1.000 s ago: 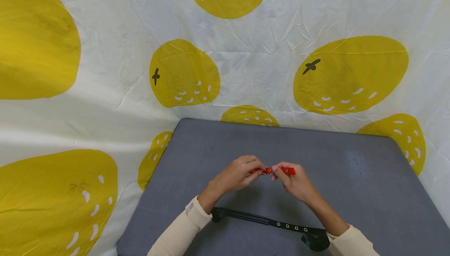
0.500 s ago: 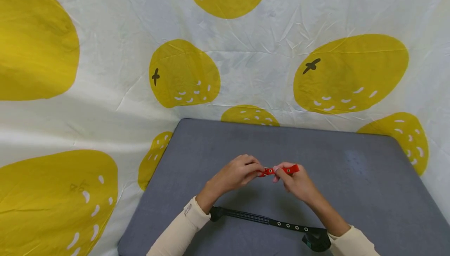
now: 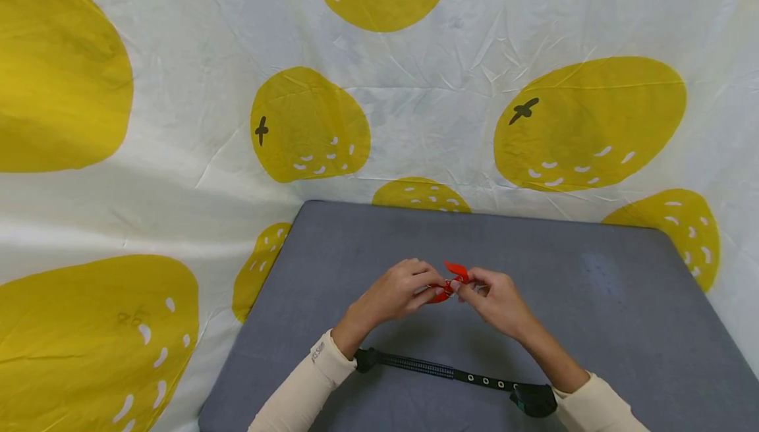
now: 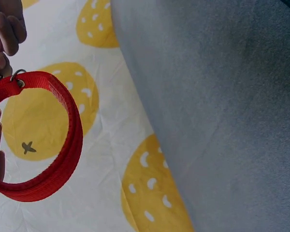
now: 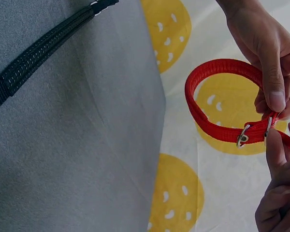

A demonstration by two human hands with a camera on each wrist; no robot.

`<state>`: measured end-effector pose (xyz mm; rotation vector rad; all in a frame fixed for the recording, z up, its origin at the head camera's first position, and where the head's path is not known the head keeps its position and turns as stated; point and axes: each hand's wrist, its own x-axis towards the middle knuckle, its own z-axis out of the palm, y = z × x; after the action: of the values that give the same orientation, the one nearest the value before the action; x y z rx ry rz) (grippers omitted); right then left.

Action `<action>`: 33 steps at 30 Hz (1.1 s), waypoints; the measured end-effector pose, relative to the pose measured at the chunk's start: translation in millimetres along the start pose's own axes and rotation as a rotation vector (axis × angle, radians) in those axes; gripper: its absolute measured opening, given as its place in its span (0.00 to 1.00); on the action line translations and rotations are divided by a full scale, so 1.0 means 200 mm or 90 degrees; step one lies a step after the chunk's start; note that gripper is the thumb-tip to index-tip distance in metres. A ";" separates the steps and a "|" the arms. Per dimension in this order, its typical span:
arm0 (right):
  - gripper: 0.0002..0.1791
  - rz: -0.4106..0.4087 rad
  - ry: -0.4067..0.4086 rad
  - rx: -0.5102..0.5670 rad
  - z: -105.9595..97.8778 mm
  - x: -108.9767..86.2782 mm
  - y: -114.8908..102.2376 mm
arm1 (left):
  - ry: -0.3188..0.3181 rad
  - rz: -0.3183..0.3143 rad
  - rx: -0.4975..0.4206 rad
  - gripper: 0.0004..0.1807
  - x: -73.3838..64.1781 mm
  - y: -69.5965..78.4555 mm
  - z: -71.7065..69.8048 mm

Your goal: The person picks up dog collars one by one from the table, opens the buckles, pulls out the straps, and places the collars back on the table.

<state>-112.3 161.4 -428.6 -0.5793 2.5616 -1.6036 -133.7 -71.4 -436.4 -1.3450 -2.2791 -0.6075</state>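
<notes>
Both hands hold a red collar (image 3: pixel 455 269) up over the table, its strap bent round into a loop (image 5: pixel 198 106). Fingers of my left hand (image 3: pixel 403 290) pinch the band at the buckle end. My right hand (image 3: pixel 495 300) pinches the strap right beside the metal buckle (image 5: pixel 268 126), and the strap's loose end sticks up past its fingertips. A metal D-ring (image 5: pixel 243 136) and an eyelet show near the buckle in the right wrist view. From the left wrist, the collar's padded loop (image 4: pixel 75 135) hangs wide, with fingertips at its left side.
A black collar (image 3: pixel 415 365) with metal eyelets lies stretched out on the grey table (image 3: pixel 356 241), nearer the body than the hands. Behind the table and along its left side hangs a white cloth (image 3: pixel 427 129) printed with yellow fruit.
The red strap's free end, which pointed right beyond the right hand, now bends upward and left. My right hand's fingers have moved slightly left, closer to the buckle.
</notes>
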 end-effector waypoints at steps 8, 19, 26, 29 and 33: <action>0.03 -0.034 0.023 -0.030 0.00 0.01 -0.01 | 0.017 -0.005 0.006 0.08 0.02 0.00 -0.01; 0.11 -0.026 0.026 -0.019 -0.04 -0.01 -0.02 | 0.050 -0.067 -0.067 0.09 0.02 0.00 -0.05; 0.12 0.001 -0.003 -0.019 -0.05 -0.02 0.00 | 0.100 -0.118 -0.164 0.09 0.01 -0.01 -0.08; 0.11 -0.005 -0.011 -0.011 -0.04 -0.03 0.02 | 0.115 -0.131 -0.203 0.08 0.01 -0.01 -0.08; 0.11 -0.026 -0.023 0.049 -0.03 -0.04 0.03 | 0.132 -0.134 -0.243 0.07 0.02 -0.01 -0.09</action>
<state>-108.5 171.0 -433.2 -0.6517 2.4661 -1.6788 -134.6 -79.7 -420.6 -1.1391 -2.2215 -1.2435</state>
